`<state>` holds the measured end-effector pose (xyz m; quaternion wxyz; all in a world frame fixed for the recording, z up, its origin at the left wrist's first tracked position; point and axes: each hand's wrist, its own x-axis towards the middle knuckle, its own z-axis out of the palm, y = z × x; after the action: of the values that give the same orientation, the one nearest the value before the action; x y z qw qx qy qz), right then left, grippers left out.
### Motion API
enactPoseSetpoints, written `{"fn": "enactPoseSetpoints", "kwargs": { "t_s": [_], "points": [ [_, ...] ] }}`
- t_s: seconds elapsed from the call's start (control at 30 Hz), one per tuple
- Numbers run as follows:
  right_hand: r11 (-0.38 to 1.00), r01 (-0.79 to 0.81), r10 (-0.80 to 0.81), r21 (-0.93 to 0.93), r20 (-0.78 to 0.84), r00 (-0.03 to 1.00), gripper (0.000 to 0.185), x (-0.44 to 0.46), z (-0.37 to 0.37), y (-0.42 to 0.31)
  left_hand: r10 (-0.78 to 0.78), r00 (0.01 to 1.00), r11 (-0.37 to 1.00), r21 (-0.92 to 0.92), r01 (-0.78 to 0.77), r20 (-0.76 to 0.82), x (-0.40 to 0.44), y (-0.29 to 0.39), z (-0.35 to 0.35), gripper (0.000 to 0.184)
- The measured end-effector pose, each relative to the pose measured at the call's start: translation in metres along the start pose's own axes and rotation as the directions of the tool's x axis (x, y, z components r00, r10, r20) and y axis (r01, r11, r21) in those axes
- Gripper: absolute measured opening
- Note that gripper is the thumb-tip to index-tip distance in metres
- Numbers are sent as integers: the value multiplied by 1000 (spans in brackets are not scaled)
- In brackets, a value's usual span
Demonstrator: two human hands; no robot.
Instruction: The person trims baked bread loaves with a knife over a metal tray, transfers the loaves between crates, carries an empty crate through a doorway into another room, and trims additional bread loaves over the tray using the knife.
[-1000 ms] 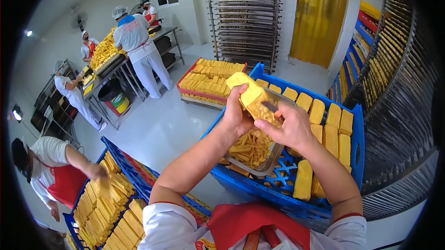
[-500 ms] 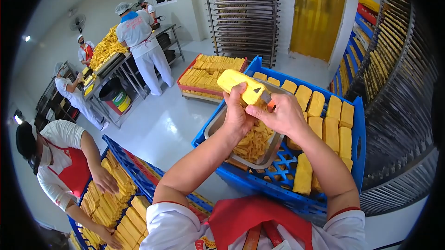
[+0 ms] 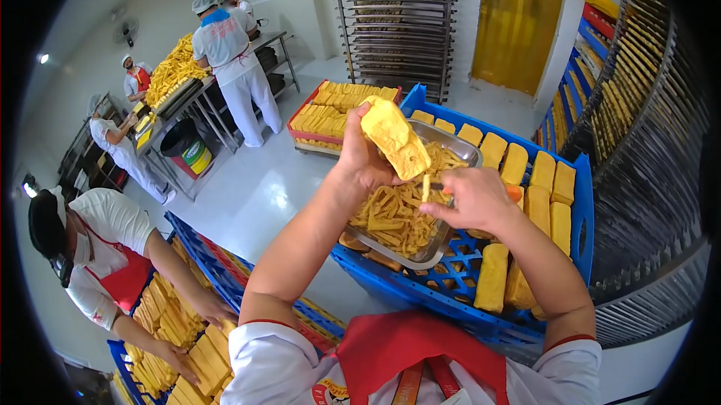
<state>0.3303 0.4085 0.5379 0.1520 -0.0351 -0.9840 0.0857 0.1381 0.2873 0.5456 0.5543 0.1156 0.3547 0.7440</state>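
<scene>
A yellow bread loaf (image 3: 396,137) is tilted in my left hand (image 3: 362,159), whose fingers are closed around its side and underside. My right hand (image 3: 479,198) grips an orange-handled knife (image 3: 514,193) just right of the loaf's lower end, apart from it. A short pale strip of crust (image 3: 426,188) is at the knife's tip; most of the blade is hidden. Below both hands, a metal tray (image 3: 472,152) is heaped with cut crust strips (image 3: 392,217). It rests on a blue crate (image 3: 582,210) where several whole loaves (image 3: 492,277) stand in rows.
To the left, a co-worker (image 3: 120,255) handles loaves in another blue crate (image 3: 116,349). A red crate of bread slices (image 3: 330,116) sits on the floor ahead. Tray racks (image 3: 394,22) stand behind and at right. Other people work around a metal table (image 3: 169,105).
The knife has come away from the loaf, moving down and right with my right hand. My left hand has turned the loaf more upright. The tray of strips shows more. The co-worker's hands moved right.
</scene>
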Motion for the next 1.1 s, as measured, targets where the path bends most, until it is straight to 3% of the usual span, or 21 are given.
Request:
{"fn": "enactPoseSetpoints", "kwargs": {
  "t_s": [0.1,0.2,0.27,0.33,0.43,0.57,0.63,0.97,1.03,1.07,1.1],
  "points": [
    [999,-41,42,6,-130,991,61,3,-6,11,-58,997,998,-16,58,45,-2,1,-2,67],
    [995,-48,71,91,-267,961,61,9,-2,4,-3,997,999,-49,7,83,-6,-11,5,73],
    [986,-53,103,160,-321,941,60,15,4,1,248,967,953,-194,-231,64,-10,-22,13,79],
    [928,-95,245,361,-396,885,55,20,16,0,289,954,935,-234,-265,74,-7,-27,11,82],
    [919,-189,314,345,-355,880,53,23,16,-5,340,940,908,-272,-318,38,-9,-34,14,85],
    [931,-192,305,310,-373,876,54,25,20,-3,352,935,904,-276,-327,47,-12,-37,18,84],
    [925,-185,287,331,-293,912,53,25,19,-4,360,932,900,-279,-334,45,-12,-39,19,83],
    [859,-209,342,467,-220,914,67,29,22,5,378,923,898,-272,-345,78,-7,-43,15,85],
    [924,-51,220,379,-418,882,65,28,25,4,398,912,896,-258,-362,103,-6,-39,12,85],
    [924,-49,218,379,-417,882,65,25,22,3,410,906,890,-264,-371,107,-4,-35,10,85],
    [967,-64,149,247,-342,928,64,19,15,1,422,900,884,-270,-382,108,-5,-33,9,86]
  ]
}}
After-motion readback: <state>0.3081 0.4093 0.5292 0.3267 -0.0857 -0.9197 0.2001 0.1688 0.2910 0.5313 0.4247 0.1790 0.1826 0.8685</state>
